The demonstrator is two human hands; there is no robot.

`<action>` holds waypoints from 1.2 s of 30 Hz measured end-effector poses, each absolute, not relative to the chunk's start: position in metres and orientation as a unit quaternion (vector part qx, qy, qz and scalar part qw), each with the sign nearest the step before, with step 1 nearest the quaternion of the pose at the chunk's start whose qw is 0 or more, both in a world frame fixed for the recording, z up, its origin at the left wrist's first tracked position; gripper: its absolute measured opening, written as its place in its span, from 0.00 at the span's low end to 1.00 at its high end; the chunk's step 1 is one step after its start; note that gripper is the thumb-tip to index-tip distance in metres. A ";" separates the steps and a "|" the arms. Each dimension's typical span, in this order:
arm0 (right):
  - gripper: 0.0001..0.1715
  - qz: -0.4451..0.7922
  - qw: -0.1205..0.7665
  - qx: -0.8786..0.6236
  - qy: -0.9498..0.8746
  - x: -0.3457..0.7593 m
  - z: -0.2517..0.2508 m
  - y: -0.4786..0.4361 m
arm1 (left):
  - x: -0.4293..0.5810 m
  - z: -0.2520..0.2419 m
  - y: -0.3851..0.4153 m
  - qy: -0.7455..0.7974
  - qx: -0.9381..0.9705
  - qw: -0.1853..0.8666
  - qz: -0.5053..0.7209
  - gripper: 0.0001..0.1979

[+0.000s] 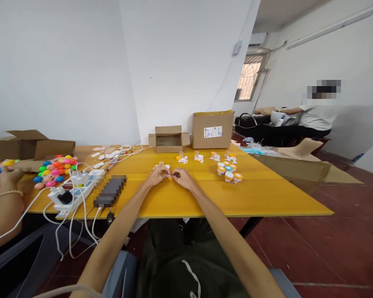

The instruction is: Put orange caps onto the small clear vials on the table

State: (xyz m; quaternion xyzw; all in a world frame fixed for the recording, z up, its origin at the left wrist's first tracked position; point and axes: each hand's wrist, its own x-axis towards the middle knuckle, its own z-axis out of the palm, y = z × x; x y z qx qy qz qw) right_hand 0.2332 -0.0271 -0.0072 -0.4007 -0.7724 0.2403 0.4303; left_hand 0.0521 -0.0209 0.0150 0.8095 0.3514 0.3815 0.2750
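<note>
My left hand (157, 175) and my right hand (182, 179) meet above the table, fingertips pinched around a small orange-and-white piece (170, 177). It looks like a round lid, but fingers cover much of it. Just behind my left hand stands a small clear cup (161, 164) among little white pieces. Farther back lie more piles of white pieces (182, 159), (199, 158), with small clear cups beside them. To the right of my right hand, a cluster of small jars (229, 176) has white, orange and teal lids.
An open cardboard box (168, 142) and a closed carton (211, 130) stand along the wall. On the left are a power strip (90, 186) with white cables, a dark phone-like device (110, 191) and colourful balls (57, 167). A co-worker's hand (9, 176) is at far left.
</note>
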 end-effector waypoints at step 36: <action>0.08 0.241 0.413 -0.404 -0.780 0.235 -0.007 -0.027 | 0.054 0.022 -0.031 0.353 0.873 0.102 0.320 0.08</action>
